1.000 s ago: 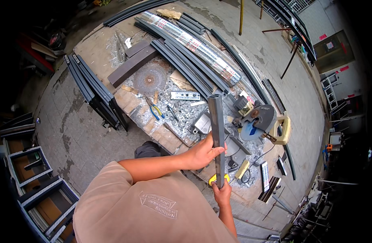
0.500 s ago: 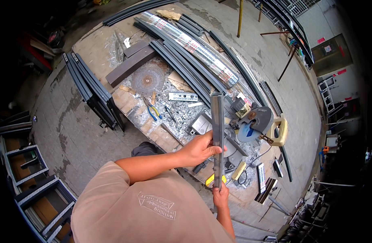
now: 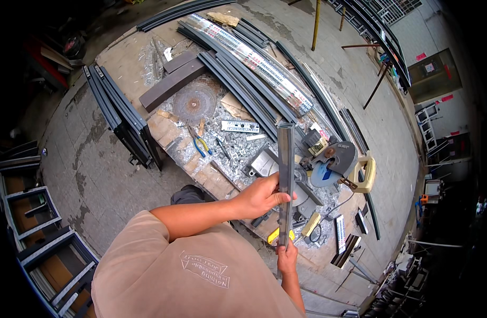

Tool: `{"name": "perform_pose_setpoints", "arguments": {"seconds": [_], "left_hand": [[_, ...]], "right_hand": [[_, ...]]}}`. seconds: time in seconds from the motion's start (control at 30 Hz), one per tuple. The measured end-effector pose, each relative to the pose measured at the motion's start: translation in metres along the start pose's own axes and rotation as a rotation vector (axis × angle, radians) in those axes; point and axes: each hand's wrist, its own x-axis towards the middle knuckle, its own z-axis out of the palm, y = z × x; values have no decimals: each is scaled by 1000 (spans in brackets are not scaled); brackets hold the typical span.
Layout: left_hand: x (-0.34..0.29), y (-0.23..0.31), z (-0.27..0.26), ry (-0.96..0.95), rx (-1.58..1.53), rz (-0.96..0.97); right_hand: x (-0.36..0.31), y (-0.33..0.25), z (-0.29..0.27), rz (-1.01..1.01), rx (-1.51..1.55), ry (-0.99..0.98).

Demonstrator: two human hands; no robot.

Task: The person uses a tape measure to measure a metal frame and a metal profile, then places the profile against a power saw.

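A long grey metal profile (image 3: pixel 286 159) runs lengthwise in front of me, its cut end toward the far side. My left hand (image 3: pixel 263 196) grips it around the middle, thumb across its face. Lower down, my right hand (image 3: pixel 287 256) is wrapped round the near part. Behind the profile stands a cut-off saw with a blue blade (image 3: pixel 324 174) and a cream handle (image 3: pixel 365 175); the profile partly hides the saw's grey base (image 3: pixel 306 197). A yellow tool (image 3: pixel 278 235), perhaps a tape measure, lies beside the profile, close to my right hand.
On the workbench (image 3: pixel 116 55), littered with metal shavings, lie pliers (image 3: pixel 200 144), a round disc (image 3: pixel 194 104), a brown block (image 3: pixel 172 85) and several long dark profiles (image 3: pixel 238 90). More profiles (image 3: pixel 116 114) lean at its left side. Window frames (image 3: pixel 34 217) stand at far left.
Both hands keep their hold on the profile. It has shifted very slightly to the right at its far end; my right hand has moved a little left.
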Motion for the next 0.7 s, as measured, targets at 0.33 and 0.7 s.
{"name": "perform_pose_setpoints", "arguments": {"seconds": [0.33,0.7], "left_hand": [[-3,3,0,2,9,-5],[-4,2,-1,-9,36,-16]], "right_hand": [[-3,-1,3,3,-1,3],[-6,2,7,17,-1,29]]}}
